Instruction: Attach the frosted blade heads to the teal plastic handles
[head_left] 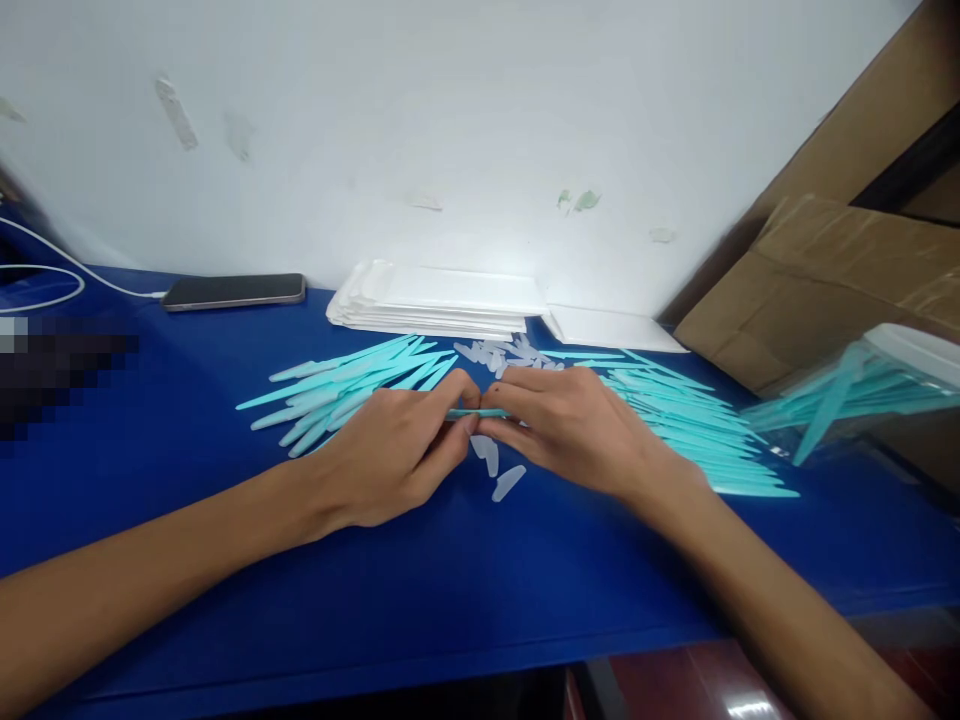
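My left hand [409,440] and my right hand [581,425] meet over the middle of the table. Between their fingertips is a slim turquoise eyebrow razor [491,412], lying crosswise and mostly hidden by the fingers. Both hands are closed in a pinch on it. Just under my fingers lie loose translucent blade caps [510,483], with a pile of more caps [501,352] beyond. To the left of my left hand is a heap of razors [352,383], several with caps on. A wide spread of turquoise razors [705,430] lies beside my right wrist.
White flat sleeves [450,290] are stacked against the wall, with another white sleeve [607,328] to their right. A phone [234,291] on a white cable lies back left. At right, a clear container of razors [862,390] lies tilted before a cardboard box [840,290]. A blue cover [375,610] spans the table.
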